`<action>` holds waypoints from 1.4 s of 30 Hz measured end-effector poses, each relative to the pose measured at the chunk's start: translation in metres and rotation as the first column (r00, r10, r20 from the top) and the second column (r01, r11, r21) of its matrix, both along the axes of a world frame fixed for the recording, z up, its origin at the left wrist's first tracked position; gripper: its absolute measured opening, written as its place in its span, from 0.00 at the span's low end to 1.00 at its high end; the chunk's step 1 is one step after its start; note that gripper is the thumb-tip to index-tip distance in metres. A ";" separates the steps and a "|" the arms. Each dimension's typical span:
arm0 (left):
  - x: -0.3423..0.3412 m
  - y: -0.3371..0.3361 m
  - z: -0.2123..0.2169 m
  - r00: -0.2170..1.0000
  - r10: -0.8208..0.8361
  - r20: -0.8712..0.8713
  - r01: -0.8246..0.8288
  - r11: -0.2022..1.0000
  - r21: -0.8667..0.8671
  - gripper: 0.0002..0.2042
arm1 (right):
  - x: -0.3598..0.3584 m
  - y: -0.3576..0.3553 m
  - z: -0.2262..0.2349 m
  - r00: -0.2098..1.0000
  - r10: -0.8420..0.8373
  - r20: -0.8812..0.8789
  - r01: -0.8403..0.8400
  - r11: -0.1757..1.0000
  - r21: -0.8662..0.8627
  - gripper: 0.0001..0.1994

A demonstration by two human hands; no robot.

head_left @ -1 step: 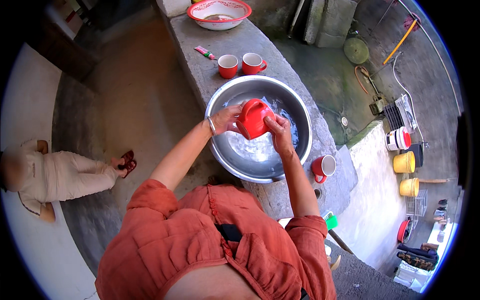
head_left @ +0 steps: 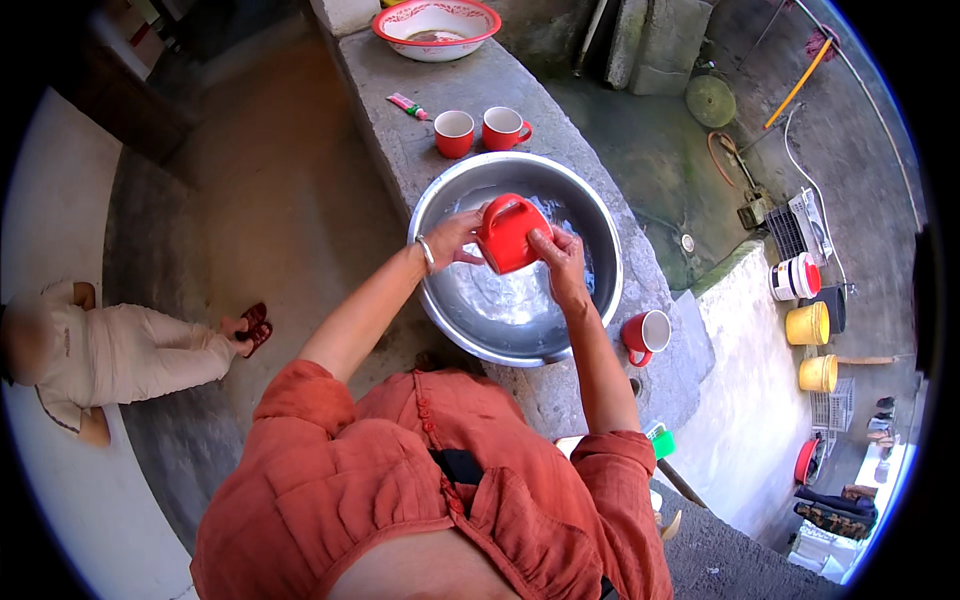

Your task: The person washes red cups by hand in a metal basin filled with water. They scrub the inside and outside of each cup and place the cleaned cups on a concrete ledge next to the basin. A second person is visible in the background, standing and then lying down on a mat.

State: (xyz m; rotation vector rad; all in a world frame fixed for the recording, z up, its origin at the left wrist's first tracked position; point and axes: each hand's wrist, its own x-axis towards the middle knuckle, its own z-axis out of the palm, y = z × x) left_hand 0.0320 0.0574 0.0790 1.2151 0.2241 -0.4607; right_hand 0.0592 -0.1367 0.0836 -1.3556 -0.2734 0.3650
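washing step: a red mug [head_left: 508, 233] is held over the steel basin [head_left: 440, 200], at the concrete ledge's [head_left: 390, 130] middle.
left hand [head_left: 455, 238]: fingers closed on the mug's left side.
right hand [head_left: 560, 262]: fingers curled around its right side.
next move: judged to call for rinsing, then setting beside the two red mugs [head_left: 480, 130] toward the ledge's far end.

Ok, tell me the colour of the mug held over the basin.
Red mug, clearest in the head view.

Concrete ledge [head_left: 385, 95]: steel basin [head_left: 590, 235], three red cups [head_left: 453, 133], enamel bowl [head_left: 436, 28], tube [head_left: 407, 105].
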 end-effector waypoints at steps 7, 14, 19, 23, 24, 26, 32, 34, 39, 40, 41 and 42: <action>0.022 -0.023 -0.071 0.862 -0.496 -0.104 0.214 0.171 0.962 0.44 | 0.069 -0.014 0.008 0.926 -0.362 0.111 0.353 0.931 0.094 0.12; 0.018 -0.052 -0.079 0.697 -0.511 -0.503 0.389 -0.321 0.864 0.60 | 0.180 -0.029 -0.011 0.874 -0.390 0.289 0.436 0.893 -0.112 0.11; 0.016 -0.056 -0.068 0.742 -0.485 -0.463 0.395 -0.241 0.886 0.60 | 0.225 -0.024 -0.030 0.836 -0.114 0.537 0.491 0.594 -0.638 0.11; 0.017 -0.055 -0.078 0.757 -0.481 -0.442 0.386 -0.216 0.897 0.60 | 0.256 -0.006 -0.068 0.847 0.073 0.527 0.442 0.456 -0.773 0.10; 0.016 -0.054 -0.079 0.766 -0.478 -0.430 0.378 -0.206 0.903 0.59 | 0.257 0.003 -0.069 0.858 0.102 0.504 0.423 0.416 -0.805 0.10; 0.015 -0.051 -0.082 0.783 -0.468 -0.410 0.371 -0.177 0.912 0.58 | 0.262 0.021 -0.074 0.871 0.111 0.479 0.419 0.345 -0.840 0.10; 0.023 -0.059 -0.072 0.721 -0.510 -0.469 0.415 -0.225 0.882 0.61 | 0.313 0.009 -0.160 0.852 0.096 0.515 0.461 0.328 -0.824 0.13; 0.017 -0.053 -0.075 0.742 -0.477 -0.470 0.430 -0.199 0.881 0.61 | 0.287 0.032 -0.118 0.886 0.166 0.433 0.344 0.393 -0.853 0.14; 0.021 -0.057 -0.080 0.732 -0.473 -0.489 0.405 -0.275 0.872 0.61 | 0.238 -0.004 -0.033 0.877 0.038 0.479 0.345 0.645 -0.682 0.15; 0.020 -0.054 -0.080 0.735 -0.465 -0.495 0.412 -0.274 0.869 0.62 | 0.215 -0.014 -0.012 0.874 0.022 0.486 0.331 0.705 -0.627 0.14; 0.019 -0.052 -0.081 0.739 -0.457 -0.494 0.411 -0.274 0.869 0.62 | 0.196 -0.029 0.004 0.866 0.000 0.500 0.326 0.759 -0.564 0.14; 0.018 -0.052 -0.079 0.731 -0.475 -0.490 0.412 -0.265 0.872 0.62 | 0.175 -0.055 0.014 0.853 0.021 0.521 0.348 0.722 -0.598 0.13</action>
